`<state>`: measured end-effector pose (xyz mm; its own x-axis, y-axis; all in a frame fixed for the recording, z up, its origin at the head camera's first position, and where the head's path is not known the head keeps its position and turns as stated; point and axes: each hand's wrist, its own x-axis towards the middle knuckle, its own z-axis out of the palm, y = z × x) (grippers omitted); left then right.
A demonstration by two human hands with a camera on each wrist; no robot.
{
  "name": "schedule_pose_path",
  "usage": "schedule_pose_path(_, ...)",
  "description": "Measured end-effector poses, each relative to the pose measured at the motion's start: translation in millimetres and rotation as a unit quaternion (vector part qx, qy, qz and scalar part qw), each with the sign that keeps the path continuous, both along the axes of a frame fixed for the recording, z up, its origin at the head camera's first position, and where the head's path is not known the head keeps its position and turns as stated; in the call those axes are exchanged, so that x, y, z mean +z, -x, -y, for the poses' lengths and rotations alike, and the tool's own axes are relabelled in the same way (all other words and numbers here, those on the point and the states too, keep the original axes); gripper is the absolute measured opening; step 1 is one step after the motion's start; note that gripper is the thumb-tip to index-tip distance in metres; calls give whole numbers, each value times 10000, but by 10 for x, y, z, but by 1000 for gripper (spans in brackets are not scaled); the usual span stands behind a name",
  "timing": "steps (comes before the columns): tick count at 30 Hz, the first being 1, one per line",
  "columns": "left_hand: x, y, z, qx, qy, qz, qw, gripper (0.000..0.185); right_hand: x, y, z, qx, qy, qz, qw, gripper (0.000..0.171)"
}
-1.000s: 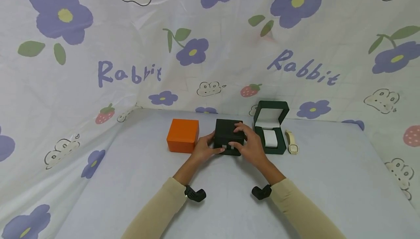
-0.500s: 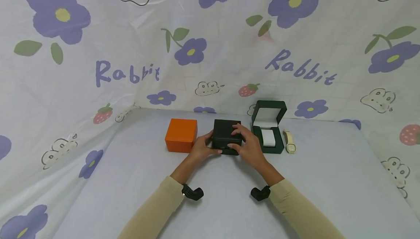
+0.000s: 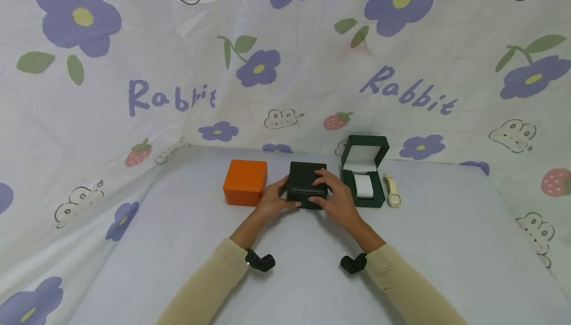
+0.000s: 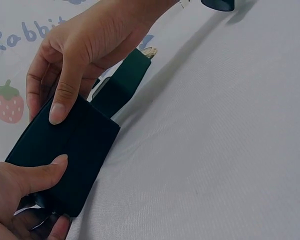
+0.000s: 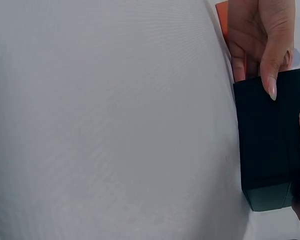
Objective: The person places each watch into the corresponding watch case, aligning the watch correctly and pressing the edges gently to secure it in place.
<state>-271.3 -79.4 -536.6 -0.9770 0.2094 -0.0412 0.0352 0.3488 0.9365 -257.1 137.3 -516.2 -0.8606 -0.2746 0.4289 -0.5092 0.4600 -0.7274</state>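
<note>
A dark lidded box (image 3: 305, 174), shaped like a watch box, stands on the table between both hands, its lid down. In the head view my left hand (image 3: 273, 200) holds its left side, thumb along the front. My right hand (image 3: 339, 200) grips its right side, with the thumb on the front and fingers over the lid. Both thumbs show against the dark front of the box (image 4: 82, 145) in the left wrist view. The right wrist view has the left hand (image 5: 265, 35) above the box (image 5: 265, 135), and little more than the right thumb. What the box contains is hidden.
An orange box (image 3: 245, 182) stands shut just left of the left hand. To the right, an open green watch box (image 3: 380, 197) shows a white cushion (image 3: 364, 186). Beside it lies a gold watch (image 3: 392, 191). A patterned cloth (image 3: 285, 97) hangs behind the table.
Pale bits showed at the front seam between lid and base a second ago; now the lid sits flush over them. Both hands keep nearly the same places on the box.
</note>
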Motion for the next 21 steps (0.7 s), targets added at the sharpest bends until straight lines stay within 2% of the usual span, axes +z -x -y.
schedule_pose_path(6, 37, -33, 3, -59, -157, -26, 9999, 94, -19, 7, -18, 39, -91, -118, 9999, 35)
schedule_pose_path(12, 105, -77, 22, 4, -218, 7, 9998, 97, 42, 4, -49, 24, -301, 4, 9995, 32)
schedule_pose_path(15, 162, -98, 25, 57, -110, -42, 9999, 97, 110, -17, -93, 6, -405, 40, 9992, 31)
schedule_pose_path(21, 366, -144, 8, 95, 583, -443, 9973, 96, 331, -71, -231, -23, -406, 43, 9992, 31)
